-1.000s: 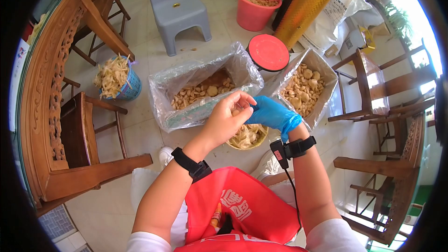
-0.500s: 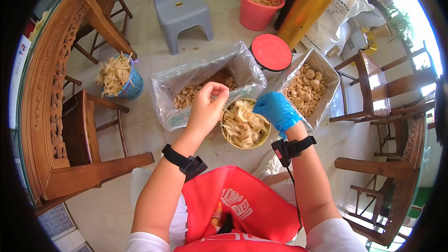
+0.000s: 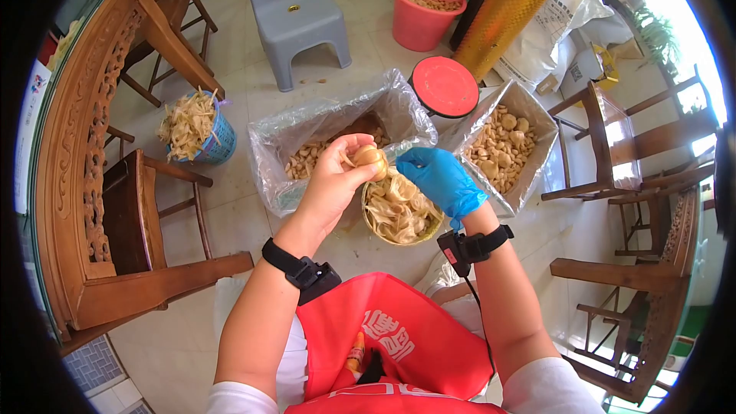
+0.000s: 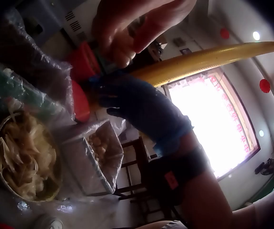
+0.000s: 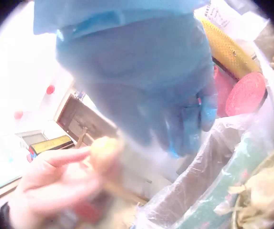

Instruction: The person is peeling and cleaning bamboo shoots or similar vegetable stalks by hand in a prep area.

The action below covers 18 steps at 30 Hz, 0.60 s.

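My bare left hand (image 3: 330, 188) pinches a garlic bulb (image 3: 371, 161) between thumb and fingers, with its cloves showing. The same bulb appears pale and blurred in the right wrist view. Just right of it, my right hand (image 3: 443, 182) wears a blue glove (image 5: 142, 81); its fingers are loosely bent, apart from the bulb, and nothing shows in them. Below both hands stands a round basket (image 3: 418, 241) heaped with papery garlic skins (image 3: 400, 211). Behind the left hand, a plastic-lined bin (image 3: 277, 134) holds garlic cloves (image 3: 301, 161).
A second lined bin (image 3: 546, 126) on the right contains cloves and whole bulbs (image 3: 502, 153). Between the bins sits a red round lid (image 3: 445, 86). Farther off are a grey plastic chair (image 3: 299, 19), a pink bucket (image 3: 422, 23) and a blue basket (image 3: 218, 142) of skins.
The hands were together over the skins basket, then parted. Since then the left hand has turned so the garlic bulb shows, and the gloved right hand has come back leftward towards it.
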Each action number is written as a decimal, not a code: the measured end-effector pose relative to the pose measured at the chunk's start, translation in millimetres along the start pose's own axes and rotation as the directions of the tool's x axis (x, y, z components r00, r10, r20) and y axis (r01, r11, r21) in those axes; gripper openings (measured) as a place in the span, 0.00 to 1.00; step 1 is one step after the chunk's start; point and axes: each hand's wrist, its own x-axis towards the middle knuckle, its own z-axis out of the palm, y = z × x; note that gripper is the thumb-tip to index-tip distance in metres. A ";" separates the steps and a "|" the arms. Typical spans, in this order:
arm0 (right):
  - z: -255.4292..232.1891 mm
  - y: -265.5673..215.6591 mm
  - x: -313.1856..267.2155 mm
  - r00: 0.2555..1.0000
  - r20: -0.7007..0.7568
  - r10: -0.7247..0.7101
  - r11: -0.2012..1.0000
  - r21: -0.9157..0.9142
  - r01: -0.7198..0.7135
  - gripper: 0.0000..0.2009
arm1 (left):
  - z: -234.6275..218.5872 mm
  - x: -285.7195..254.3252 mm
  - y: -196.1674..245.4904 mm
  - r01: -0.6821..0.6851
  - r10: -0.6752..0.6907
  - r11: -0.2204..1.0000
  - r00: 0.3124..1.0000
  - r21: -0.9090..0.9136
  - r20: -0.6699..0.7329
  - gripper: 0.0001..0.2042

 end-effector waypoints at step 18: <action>-4.5 -22.6 -1.3 0.990 0.095 -0.103 0.882 0.469 0.046 0.20 | 10.9 -4.7 -7.7 -0.082 0.086 0.979 0.996 0.187 -0.012 0.28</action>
